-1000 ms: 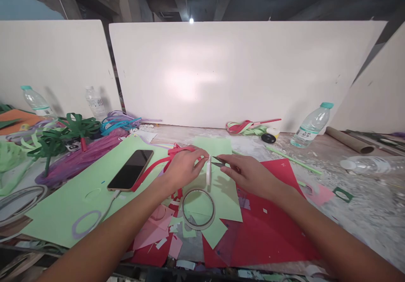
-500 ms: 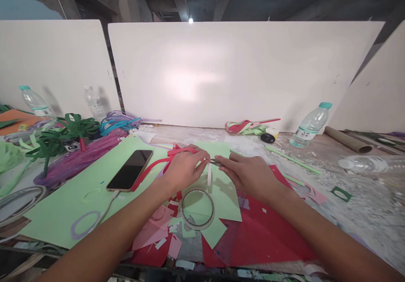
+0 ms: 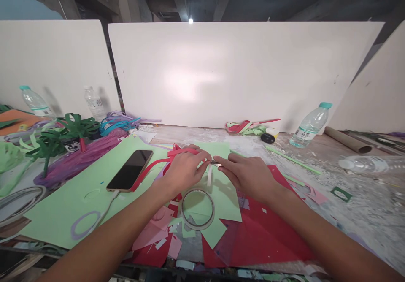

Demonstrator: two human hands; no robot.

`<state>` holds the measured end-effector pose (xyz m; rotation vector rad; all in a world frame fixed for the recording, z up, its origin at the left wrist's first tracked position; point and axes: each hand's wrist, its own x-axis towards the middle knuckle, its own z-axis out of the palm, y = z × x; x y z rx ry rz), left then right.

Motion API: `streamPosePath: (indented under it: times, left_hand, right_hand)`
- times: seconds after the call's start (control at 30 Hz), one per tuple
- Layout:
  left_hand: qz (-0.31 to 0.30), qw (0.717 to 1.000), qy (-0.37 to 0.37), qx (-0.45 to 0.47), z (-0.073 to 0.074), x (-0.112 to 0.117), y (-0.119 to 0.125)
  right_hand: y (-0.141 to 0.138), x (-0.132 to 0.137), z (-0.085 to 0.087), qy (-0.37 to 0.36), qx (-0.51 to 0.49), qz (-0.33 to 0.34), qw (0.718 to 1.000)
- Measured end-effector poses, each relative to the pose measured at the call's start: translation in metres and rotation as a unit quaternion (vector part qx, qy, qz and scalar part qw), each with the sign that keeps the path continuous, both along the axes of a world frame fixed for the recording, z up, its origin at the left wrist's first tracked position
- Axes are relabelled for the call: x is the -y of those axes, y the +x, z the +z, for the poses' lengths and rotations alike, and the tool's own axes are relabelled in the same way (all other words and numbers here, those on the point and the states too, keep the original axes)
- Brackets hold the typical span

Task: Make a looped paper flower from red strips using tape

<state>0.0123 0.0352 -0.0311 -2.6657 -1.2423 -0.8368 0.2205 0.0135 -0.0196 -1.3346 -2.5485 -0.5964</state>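
Observation:
My left hand (image 3: 186, 170) is closed, its fingertips pinching near a red paper strip (image 3: 152, 165) that trails left toward the phone and loops over the hand. Opposite it, my right hand (image 3: 248, 172) is closed on a small metal tool (image 3: 215, 162), mostly covered by the fingers, so its kind cannot be made out. Fingertips of both hands nearly meet at the tool. A narrow white strip (image 3: 209, 176) hangs down just below them. Under the hands lies light green paper (image 3: 226, 197), with a roll of tape (image 3: 198, 210) resting closer to me.
A phone (image 3: 130, 170) with a white cable lies on green paper at left. Red sheets (image 3: 265, 231) and pink scraps (image 3: 148, 235) spread along the near edge. A water bottle (image 3: 310, 126), a cardboard tube (image 3: 348, 139) and a lying bottle (image 3: 373, 164) are on the right.
The metal tool has turned slightly between the fingertips, and less of its dark part shows. Both hands have shifted only a little; everything else stays in place.

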Motion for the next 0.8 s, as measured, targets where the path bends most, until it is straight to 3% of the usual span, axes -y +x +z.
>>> streamPosePath:
  times: [0.57, 0.8]
  left_hand:
    - [-0.016, 0.998, -0.035, 0.047, 0.0015, 0.0027, 0.0008]
    - [-0.011, 0.97, -0.139, 0.201, 0.0039, 0.0008, 0.0022]
  right_hand:
    - [0.0008, -0.0007, -0.0017, 0.001, 0.01, 0.008, 1.0]
    - [0.0088, -0.003, 0.0067, -0.023, -0.029, -0.008, 0.999]
